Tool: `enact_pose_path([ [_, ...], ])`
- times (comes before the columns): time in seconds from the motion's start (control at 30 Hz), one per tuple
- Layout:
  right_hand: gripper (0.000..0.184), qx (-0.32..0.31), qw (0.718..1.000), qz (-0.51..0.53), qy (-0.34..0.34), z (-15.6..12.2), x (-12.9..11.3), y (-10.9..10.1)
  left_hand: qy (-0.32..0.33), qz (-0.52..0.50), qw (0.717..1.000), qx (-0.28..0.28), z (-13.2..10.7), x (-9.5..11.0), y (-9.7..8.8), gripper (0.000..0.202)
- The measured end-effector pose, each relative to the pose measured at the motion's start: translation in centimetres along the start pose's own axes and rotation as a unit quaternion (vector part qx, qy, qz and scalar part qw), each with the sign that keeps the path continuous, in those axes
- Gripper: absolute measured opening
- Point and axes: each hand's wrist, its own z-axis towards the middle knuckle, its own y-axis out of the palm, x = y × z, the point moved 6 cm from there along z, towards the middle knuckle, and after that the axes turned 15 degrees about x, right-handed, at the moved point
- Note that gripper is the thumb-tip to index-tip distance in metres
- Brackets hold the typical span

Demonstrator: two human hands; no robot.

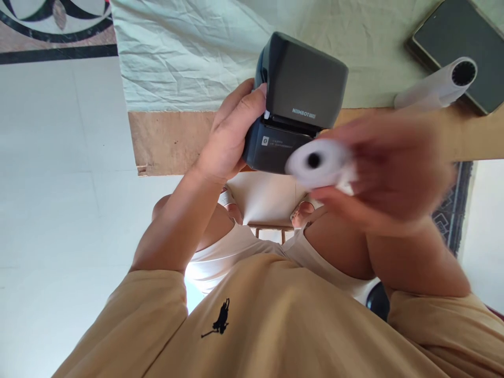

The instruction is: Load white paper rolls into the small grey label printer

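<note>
Wrapped around the left side of a dark label printer (305, 79) marked NIIMBOT is my left hand (236, 126), its thumb by the seam between lid and body. A dark gap shows along that seam; whether the lid is fully closed I cannot tell. In front of the printer's lower right corner, my right hand (389, 173) grips a white paper roll (315, 163) with a dark hole at its centre. Motion blurs this hand and the roll. Whether the roll touches the printer is unclear.
A pale green cloth (189, 52) covers much of the wooden table (169, 142), whose front edge is bare wood. At the right, a second white roll (429, 86) with a dark core lies beside a dark phone-like slab (460, 47). My legs are below the edge.
</note>
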Motion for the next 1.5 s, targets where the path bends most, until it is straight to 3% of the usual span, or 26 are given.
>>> enact_pose_path([
  [0.03, 0.042, -0.027, 0.999, -0.005, -0.026, -0.1, -0.7, 1.0, 0.004, -0.001, 1.0, -0.002, 0.1, 0.1, -0.1, 0.024],
  [0.17, 0.032, 0.061, 0.977, -0.122, -0.163, 0.8, -2.8, 2.1, -0.003, -0.009, 1.0, -0.02, 0.2, 0.2, -0.2, 0.023],
  [0.3, 0.023, 0.151, 0.976, -0.097, -0.126, 2.0, -2.0, 1.3, -0.012, -0.023, 0.999, -0.038, 0.1, 0.1, -0.3, 0.018],
  [0.4, 0.024, 0.23, 0.957, -0.12, -0.126, 2.3, -0.7, 0.6, -0.012, -0.014, 0.998, -0.061, -0.1, -0.1, -0.3, 0.017],
  [0.5, 0.026, 0.253, 0.942, -0.163, -0.148, 2.4, 0.5, 0.8, -0.011, 0.024, 0.997, -0.068, -0.2, -0.3, -0.5, 0.021],
  [0.63, 0.021, 0.231, 0.946, -0.176, -0.144, 2.7, 1.0, 1.5, -0.013, 0.044, 0.997, -0.06, -0.3, -0.1, -0.6, 0.022],
  [0.87, 0.016, 0.185, 0.968, -0.152, -0.075, 3.1, 1.2, 1.9, -0.016, 0.027, 0.997, -0.076, -0.3, -0.2, -0.7, 0.019],
  [1.0, 0.011, 0.205, 0.962, -0.137, -0.117, 2.9, 0.4, 1.9, 0.005, 0.03, 0.996, -0.084, 0.0, -0.2, -0.8, 0.025],
  [1.1, 0.009, 0.2, 0.954, -0.117, -0.188, 2.5, -0.3, 2.1, 0.02, 0.038, 0.995, -0.094, 0.2, -0.1, -1.0, 0.022],
  [1.2, 0.011, 0.169, 0.951, -0.129, -0.225, 2.0, -0.5, 2.6, 0.057, 0.064, 0.986, -0.14, 0.3, 0.0, -0.9, 0.034],
  [1.3, 0.012, 0.138, 0.954, -0.15, -0.221, 1.6, -0.2, 3.0, 0.105, 0.013, 0.962, -0.251, 0.0, 0.1, -0.2, 0.068],
  [1.33, 0.012, 0.131, 0.956, -0.147, -0.216, 1.5, -0.1, 3.0, 0.118, -0.003, 0.958, -0.261, 0.1, 0.0, -0.3, 0.08],
  [1.5, 0.028, 0.114, 0.974, -0.154, -0.121, 1.6, 1.4, 0.7, 0.143, 0.032, 0.953, -0.264, 0.9, -0.8, -0.5, 0.072],
])
